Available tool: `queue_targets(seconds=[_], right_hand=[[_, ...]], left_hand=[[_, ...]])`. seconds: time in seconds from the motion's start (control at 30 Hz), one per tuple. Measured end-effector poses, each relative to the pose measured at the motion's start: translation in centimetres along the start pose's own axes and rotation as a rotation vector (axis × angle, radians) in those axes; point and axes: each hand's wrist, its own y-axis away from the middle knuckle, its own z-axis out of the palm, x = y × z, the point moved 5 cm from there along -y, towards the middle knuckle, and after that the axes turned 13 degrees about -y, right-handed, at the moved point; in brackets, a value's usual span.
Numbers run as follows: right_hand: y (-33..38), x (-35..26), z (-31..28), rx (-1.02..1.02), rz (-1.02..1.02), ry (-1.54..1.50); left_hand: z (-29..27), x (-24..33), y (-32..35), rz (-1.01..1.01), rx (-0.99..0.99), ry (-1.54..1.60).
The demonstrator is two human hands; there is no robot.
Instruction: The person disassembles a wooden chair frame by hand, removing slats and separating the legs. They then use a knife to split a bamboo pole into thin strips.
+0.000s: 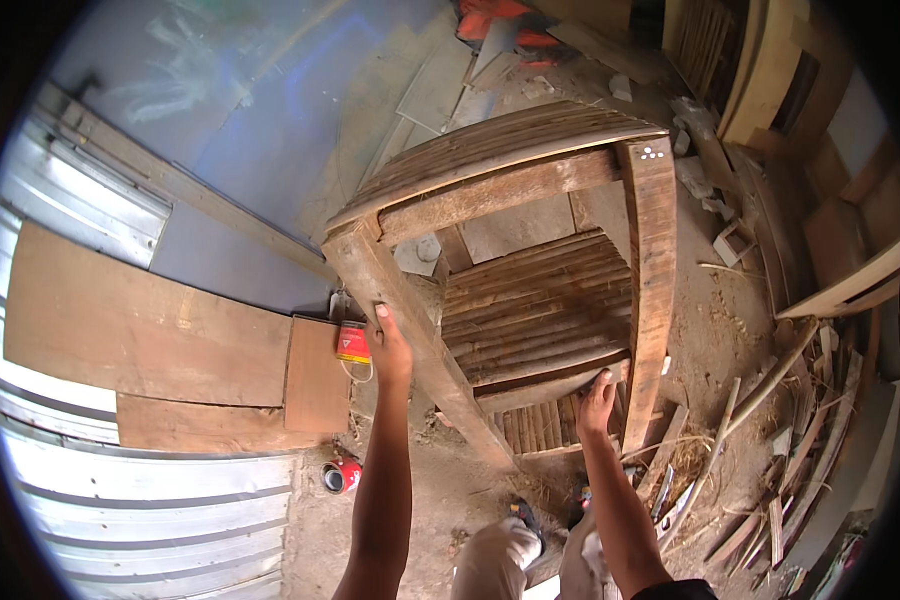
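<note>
A rough wooden table (pixel 652 250) stands before me, with a slatted top (pixel 500 130) and a lower shelf (pixel 535 305) of bamboo-like strips. My left hand (pixel 390 348) is closed on its left leg (pixel 410 330), the thumb pointing up along the wood and the other fingers mostly hidden. Lower down and to the right, my right hand (pixel 597 402) grips the front rail (pixel 545 388) of the shelf, close to the right leg. Small white dots mark the top of that right leg.
Red paint cans, one upright (pixel 353 341) and one tipped over (pixel 341 476), are at the left. Brown boards (pixel 150 315) lean on corrugated metal sheeting (pixel 170 520). Scrap wood (pixel 800 450) lies piled at the right. Rubble (pixel 695 175) litters the dirt floor near planks.
</note>
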Motion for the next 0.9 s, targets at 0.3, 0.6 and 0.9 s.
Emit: queue_targets(seconds=[0.3,0.6,0.9], right_hand=[[2.0,0.0,-1.0,-0.001,0.348,0.091],[5.1,7.5,6.2,0.407,0.174,-0.096],[4.6,10.3,8.0,0.569,-0.012,-0.198]], left_hand=[[1.0,-3.8,-0.2,-0.116,-0.041,0.058],[0.3,-3.2,-0.7,-0.328,-0.372,0.104],[-2.4,-1.3,-2.7,-0.635,-0.908,0.411]])
